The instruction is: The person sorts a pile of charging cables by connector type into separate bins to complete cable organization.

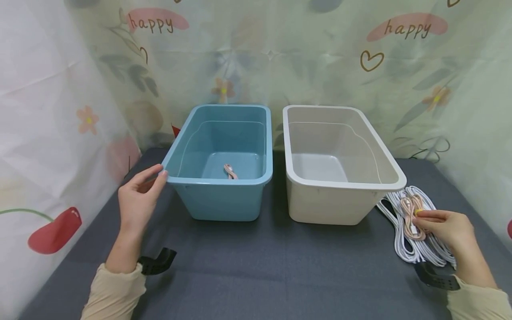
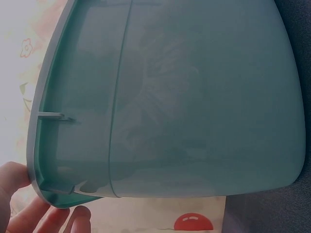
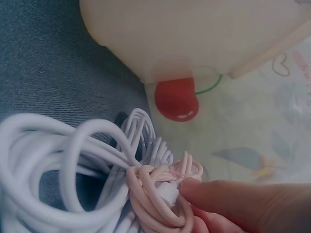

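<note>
A dark grey, fabric-textured tabletop (image 1: 280,280) narrows toward its back edge. Behind that edge hangs a pale green, faintly creased cloth sheet (image 1: 276,80), printed with grey leaves (image 1: 140,79), orange flowers (image 1: 223,90), brown heart outlines (image 1: 372,61) and pink ovals (image 1: 407,26) lettered "happy". Along the tabletop's left edge rises a whiter cloth sheet (image 1: 40,115) bearing a red cherry print (image 1: 56,231) with a green stem (image 1: 28,211). Pale cloth also flanks the right edge. Soft light leaves blurred shadows.
</note>
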